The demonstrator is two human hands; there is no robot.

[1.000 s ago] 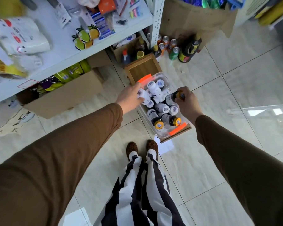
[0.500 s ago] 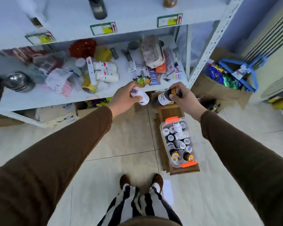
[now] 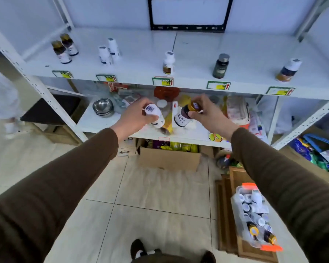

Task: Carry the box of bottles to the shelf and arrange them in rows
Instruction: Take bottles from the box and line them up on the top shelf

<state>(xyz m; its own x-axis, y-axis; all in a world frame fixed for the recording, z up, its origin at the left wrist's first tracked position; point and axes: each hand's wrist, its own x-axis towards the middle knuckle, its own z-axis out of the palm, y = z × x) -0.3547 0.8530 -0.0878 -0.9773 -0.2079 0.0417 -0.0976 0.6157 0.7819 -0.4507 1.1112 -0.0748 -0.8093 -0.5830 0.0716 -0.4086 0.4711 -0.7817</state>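
Your left hand [image 3: 136,115] has its grip closed on a white bottle [image 3: 154,115]; your right hand [image 3: 207,112] pinches a brown bottle [image 3: 184,117] below the shelf [image 3: 198,54].

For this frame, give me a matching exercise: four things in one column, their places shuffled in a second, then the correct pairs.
Things:
1. white bottle
2. gold-capped brown bottle
3. dark green bottle
4. clear bin

Places:
A. on the floor at the right
B. in the left hand
C. standing on the top shelf
D. in the right hand

Pairs: 1-B, 2-D, 3-C, 4-A
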